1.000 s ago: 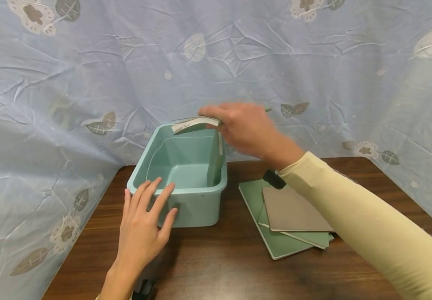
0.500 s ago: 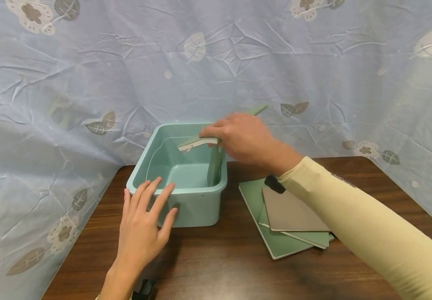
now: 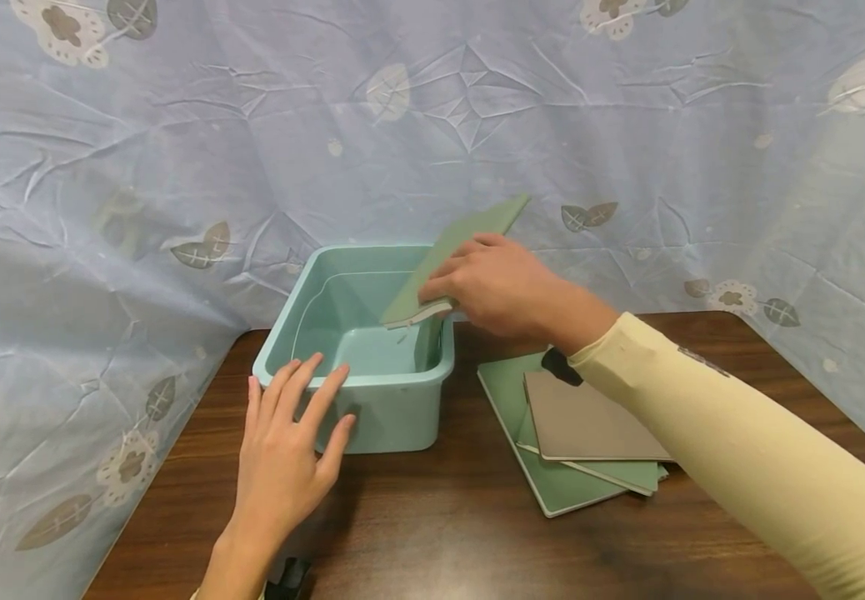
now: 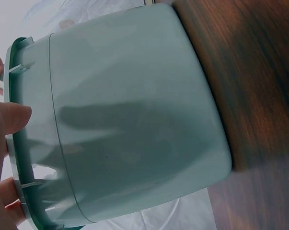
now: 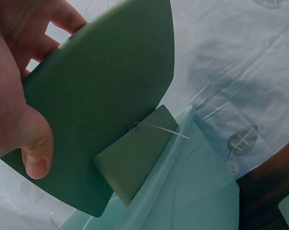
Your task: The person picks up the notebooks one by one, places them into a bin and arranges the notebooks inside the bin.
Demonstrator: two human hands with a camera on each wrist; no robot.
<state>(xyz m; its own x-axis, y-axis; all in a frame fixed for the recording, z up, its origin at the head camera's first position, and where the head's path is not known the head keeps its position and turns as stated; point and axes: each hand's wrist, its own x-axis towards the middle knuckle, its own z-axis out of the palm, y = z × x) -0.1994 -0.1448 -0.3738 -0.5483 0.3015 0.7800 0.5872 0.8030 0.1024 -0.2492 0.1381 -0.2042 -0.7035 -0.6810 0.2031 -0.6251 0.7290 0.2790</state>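
Note:
My right hand [image 3: 507, 283] holds a green notebook [image 3: 470, 232] by its edge, tilted above the right side of a pale teal plastic bin [image 3: 380, 417]. In the right wrist view the thumb lies on one cover of this notebook [image 5: 110, 86] and the fingers are behind it. Another green notebook [image 5: 139, 153] stands upright inside the bin along its right wall, partly hidden by the held one. My left hand [image 3: 286, 458] rests on the bin's near rim with fingers spread; its thumb [image 4: 15, 117] lies outside, near the rim.
Right of the bin, a stack lies on the dark wood table [image 3: 432, 533]: a brown notebook [image 3: 590, 421] on top of green notebooks [image 3: 503, 392]. My right sleeve partly covers it. A pale blue floral cloth [image 3: 267, 125] hangs behind and at both sides.
The right hand has lowered slightly and turned the held notebook, so its cover faces the head camera more and its near end dips into the bin's opening. The left hand stays put.

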